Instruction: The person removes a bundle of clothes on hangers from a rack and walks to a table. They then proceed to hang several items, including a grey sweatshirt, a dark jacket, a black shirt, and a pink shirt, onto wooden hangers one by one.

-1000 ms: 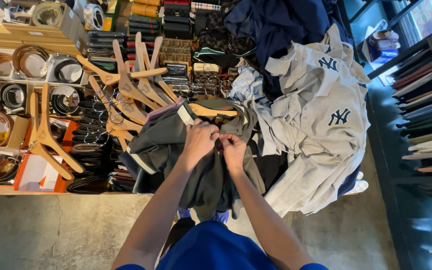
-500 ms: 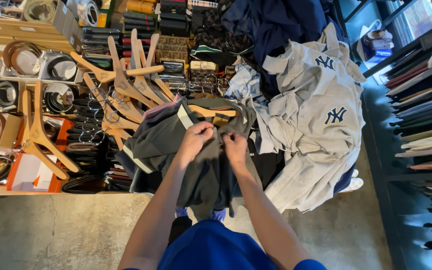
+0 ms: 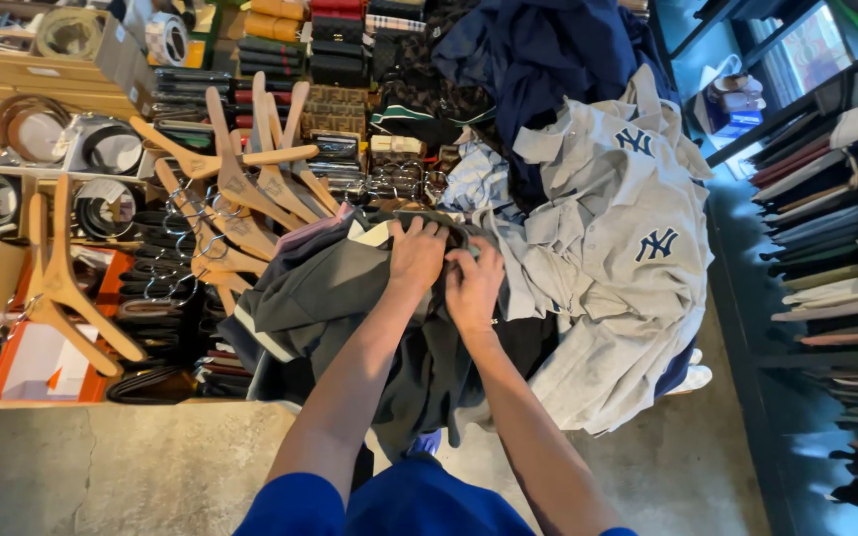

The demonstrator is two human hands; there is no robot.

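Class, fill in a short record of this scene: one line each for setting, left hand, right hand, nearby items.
Setting: cluttered clothing stall seen from above
Left hand: gripping the top of a dark grey garment
Right hand: gripping the same garment beside the left
Nearby items: wooden hangers, grey jerseys, coiled belts

Hands (image 3: 446,270) gripping dark shirt (image 3: 340,298), wooden hangers (image 3: 240,189) beside

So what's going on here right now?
A person has both hands on a dark grey garment lying on a heap of clothes. The left hand and right hand grip it side by side near its top edge. Wooden hangers are piled to the left, by coiled belts in boxes. Grey jerseys lie to the right.
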